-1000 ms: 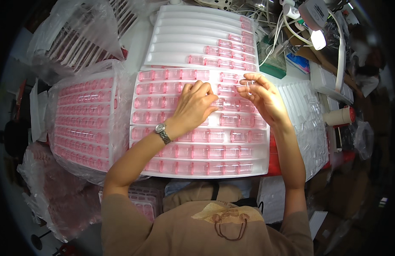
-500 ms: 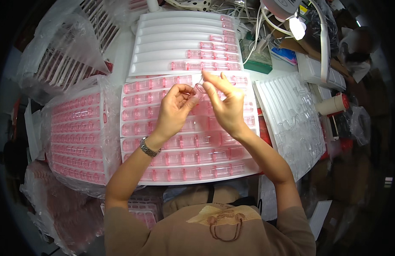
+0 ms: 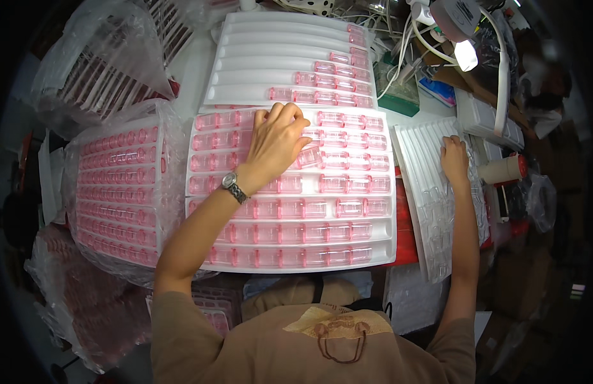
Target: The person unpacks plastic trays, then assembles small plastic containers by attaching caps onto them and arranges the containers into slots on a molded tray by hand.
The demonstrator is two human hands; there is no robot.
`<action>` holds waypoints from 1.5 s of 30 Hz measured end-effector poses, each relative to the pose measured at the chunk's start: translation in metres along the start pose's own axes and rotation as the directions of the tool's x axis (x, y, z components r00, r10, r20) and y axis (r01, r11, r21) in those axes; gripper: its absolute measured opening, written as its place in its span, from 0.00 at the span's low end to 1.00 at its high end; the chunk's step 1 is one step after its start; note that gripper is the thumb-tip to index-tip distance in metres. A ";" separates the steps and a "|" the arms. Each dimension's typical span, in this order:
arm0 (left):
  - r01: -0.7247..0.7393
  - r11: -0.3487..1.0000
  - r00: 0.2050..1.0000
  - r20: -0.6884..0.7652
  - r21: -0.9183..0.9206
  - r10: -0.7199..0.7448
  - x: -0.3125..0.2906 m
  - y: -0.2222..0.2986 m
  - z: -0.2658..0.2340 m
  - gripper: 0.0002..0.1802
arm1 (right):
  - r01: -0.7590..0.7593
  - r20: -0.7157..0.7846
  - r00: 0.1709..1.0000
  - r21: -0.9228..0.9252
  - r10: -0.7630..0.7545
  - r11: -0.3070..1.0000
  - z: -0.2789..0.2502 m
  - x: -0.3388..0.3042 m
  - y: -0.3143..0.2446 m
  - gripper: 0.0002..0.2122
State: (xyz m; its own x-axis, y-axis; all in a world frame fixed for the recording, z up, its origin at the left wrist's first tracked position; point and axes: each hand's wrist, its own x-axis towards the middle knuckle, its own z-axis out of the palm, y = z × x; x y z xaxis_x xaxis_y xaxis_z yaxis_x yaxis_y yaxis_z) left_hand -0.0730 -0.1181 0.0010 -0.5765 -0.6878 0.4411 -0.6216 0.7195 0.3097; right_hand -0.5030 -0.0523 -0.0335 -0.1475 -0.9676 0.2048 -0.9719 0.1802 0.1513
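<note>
A white ridged tray (image 3: 389,240) filled with rows of pink translucent plastic cylinders (image 3: 295,232) lies in front of me. Over its upper middle is my left hand (image 3: 277,137), fingers bent and thumb apart from the index finger, with nothing visible between them. Just below the thumb, one pink cylinder (image 3: 307,158) sits tilted in its row. Off to the right, my right hand (image 3: 455,157) reaches down onto a second white ridged tray (image 3: 418,153) holding clear plastic pieces (image 3: 434,211). Its fingers are curled together at the tray, and what they grip is too small to make out.
Behind, another white tray (image 3: 264,54) has pink cylinders at the right of its rows. A plastic-wrapped tray (image 3: 117,192) of pink pieces stands left, below bagged racks (image 3: 104,77). A lamp (image 3: 464,54), cables, a green box (image 3: 399,99) and a white cylindrical container (image 3: 501,170) crowd the right.
Both hands were together over the middle tray at a small pink-looking ring or cylinder. The right hand has moved right to the clear-piece tray. My left hand has turned palm down over the pink rows.
</note>
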 end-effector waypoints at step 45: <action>0.147 0.978 0.986 0.098 -0.149 -0.134 0.002 -0.050 -0.018 0.13 | -0.072 -0.101 0.988 0.374 0.118 0.925 -0.031 -0.045 0.010 0.09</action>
State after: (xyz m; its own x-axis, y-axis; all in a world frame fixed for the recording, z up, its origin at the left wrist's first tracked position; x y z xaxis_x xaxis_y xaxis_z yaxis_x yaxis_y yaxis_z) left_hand -0.0338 -0.1537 0.0024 -0.5372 -0.7840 0.3110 -0.6138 0.6163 0.4933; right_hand -0.5005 -0.0015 -0.0112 -0.2418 -0.9168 0.3179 -0.9566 0.1702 -0.2366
